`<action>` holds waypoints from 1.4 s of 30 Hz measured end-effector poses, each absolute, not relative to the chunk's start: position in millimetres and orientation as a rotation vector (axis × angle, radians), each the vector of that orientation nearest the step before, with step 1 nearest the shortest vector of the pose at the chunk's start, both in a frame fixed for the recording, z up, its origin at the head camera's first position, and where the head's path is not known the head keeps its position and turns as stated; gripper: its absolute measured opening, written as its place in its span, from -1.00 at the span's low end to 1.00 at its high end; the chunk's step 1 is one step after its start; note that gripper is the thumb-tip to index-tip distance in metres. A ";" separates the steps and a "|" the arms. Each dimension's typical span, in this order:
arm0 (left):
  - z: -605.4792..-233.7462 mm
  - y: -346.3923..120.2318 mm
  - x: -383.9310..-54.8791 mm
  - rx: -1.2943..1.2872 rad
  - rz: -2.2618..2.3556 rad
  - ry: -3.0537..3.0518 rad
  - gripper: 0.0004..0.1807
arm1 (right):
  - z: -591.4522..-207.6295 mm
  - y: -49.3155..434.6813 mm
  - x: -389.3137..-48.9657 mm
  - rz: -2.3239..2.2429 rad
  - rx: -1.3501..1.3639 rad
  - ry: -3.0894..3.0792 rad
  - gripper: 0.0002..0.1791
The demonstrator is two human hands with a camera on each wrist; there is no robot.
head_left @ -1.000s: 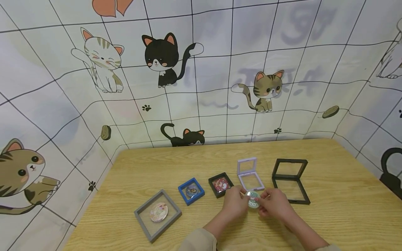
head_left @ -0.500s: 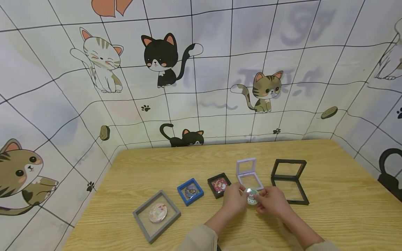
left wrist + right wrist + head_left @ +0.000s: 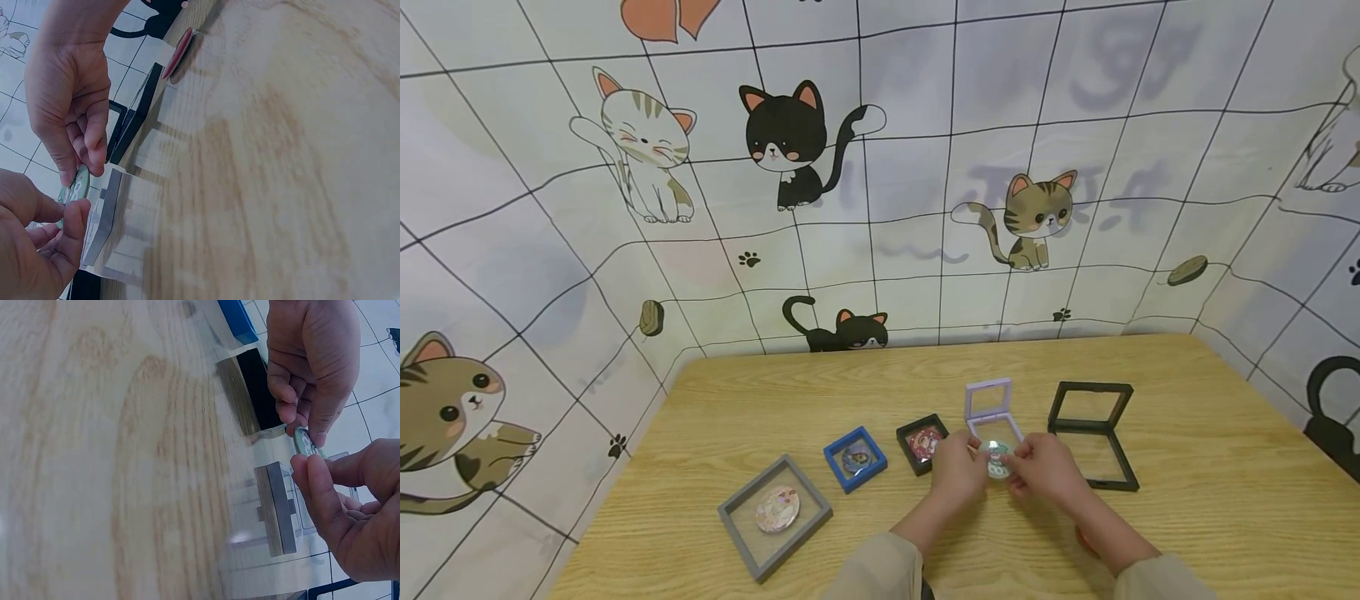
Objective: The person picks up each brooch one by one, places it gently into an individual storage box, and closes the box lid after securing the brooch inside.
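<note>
Both hands pinch a round green button badge [image 3: 997, 460] by its opposite edges, close in front of the open lilac frame [image 3: 989, 385]. On the left edge are the thumb and fingers of my left hand [image 3: 957, 473]; my right hand [image 3: 1052, 471] has the right edge. The left wrist view shows the badge [image 3: 79, 184] tilted, its printed face partly covered by fingertips. Seen from the right wrist, the badge [image 3: 306, 442] is held near the lilac frame's side [image 3: 276, 509]. Part of that frame's lower half is hidden behind the badge and hands.
Left of the hands lie a small black frame [image 3: 901, 433], a blue frame [image 3: 831, 454] and a grey frame [image 3: 741, 546], each with a round badge inside. A larger black frame [image 3: 1123, 458] stands open at right. A red badge [image 3: 1085, 542] is partly under the right forearm.
Both hands have moved the green badge slightly away from the body, toward the lilac frame, so it now overlaps that frame's lower part. The red badge's edge has come into sight beside the right forearm.
</note>
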State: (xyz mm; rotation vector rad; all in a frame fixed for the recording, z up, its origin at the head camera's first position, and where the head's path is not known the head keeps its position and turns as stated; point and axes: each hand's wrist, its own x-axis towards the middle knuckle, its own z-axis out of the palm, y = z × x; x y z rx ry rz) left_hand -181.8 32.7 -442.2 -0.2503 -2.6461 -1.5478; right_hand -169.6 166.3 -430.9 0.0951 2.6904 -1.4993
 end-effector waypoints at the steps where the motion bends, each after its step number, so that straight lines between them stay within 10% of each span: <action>1: -442.2 32.9 -182.4 -0.243 -1.549 -2.647 -0.91 | -431.0 166.5 -170.7 -1.495 0.095 2.693 -0.86; 42: -437.4 49.7 -219.1 -0.097 -1.283 -2.789 -0.86 | -428.8 174.4 -209.9 -1.458 0.088 2.758 -0.81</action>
